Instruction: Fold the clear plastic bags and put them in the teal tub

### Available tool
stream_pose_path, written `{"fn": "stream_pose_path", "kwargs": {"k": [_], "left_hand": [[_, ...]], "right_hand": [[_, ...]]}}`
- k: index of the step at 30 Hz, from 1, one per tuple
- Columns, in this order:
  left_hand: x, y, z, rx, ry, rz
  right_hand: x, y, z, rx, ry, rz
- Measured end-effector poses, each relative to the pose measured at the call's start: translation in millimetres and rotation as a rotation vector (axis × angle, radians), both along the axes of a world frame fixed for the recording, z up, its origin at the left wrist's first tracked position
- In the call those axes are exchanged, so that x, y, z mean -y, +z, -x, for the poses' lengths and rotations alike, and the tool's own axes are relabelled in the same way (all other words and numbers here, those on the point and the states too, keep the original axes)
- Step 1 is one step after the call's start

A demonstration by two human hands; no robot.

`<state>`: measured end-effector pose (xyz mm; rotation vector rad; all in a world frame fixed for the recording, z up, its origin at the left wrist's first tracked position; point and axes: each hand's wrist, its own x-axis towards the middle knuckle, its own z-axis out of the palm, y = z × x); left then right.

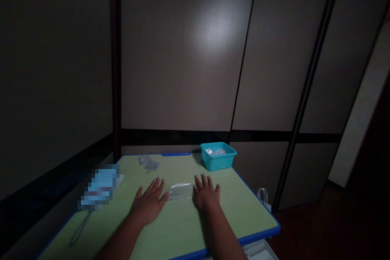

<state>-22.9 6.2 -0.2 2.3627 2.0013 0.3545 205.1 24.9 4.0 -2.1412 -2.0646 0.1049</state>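
A clear plastic bag (180,191) lies flat on the green tabletop (176,227) between my two hands. My left hand (150,203) is spread palm down, its thumb touching the bag's left end. At the bag's right end rests my right hand (206,194), also palm down with fingers apart. Neither hand grips anything. A crumpled clear plastic piece (149,163) lies beyond my left hand, near the table's back left. Some clear plastic is inside the turquoise basket (218,164) at the back right.
At the left edge of the table is a blue, blurred-out item (102,185) with a strap. Wardrobe panels (183,69) stand behind the table. A white bag (263,198) shows past the right edge, and an open drawer (260,250) below the front edge.
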Motion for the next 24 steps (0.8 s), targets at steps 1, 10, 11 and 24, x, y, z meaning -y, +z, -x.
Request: {"fn": "stream_pose_path", "kwargs": {"k": [1,10,11,24], "left_hand": [[1.7,2.1,-1.0,-0.005,-0.001,-0.032],[-3.1,25.9,-42.0,0.002,-0.376,-0.057],[-6.3,25.2,-47.4,0.004,-0.379,-0.037],[-17.2,27.1,-40.5,0.003,-0.367,-0.101]], "right_hand": [[-0.2,-1.0,0.3,-0.003,0.0,-0.013],[6.9,6.4,8.2,-0.048,-0.057,-0.202],[7.0,8.9,8.1,-0.049,-0.073,-0.247],[-20.6,25.7,-53.7,-0.13,-0.046,-0.241]]}}
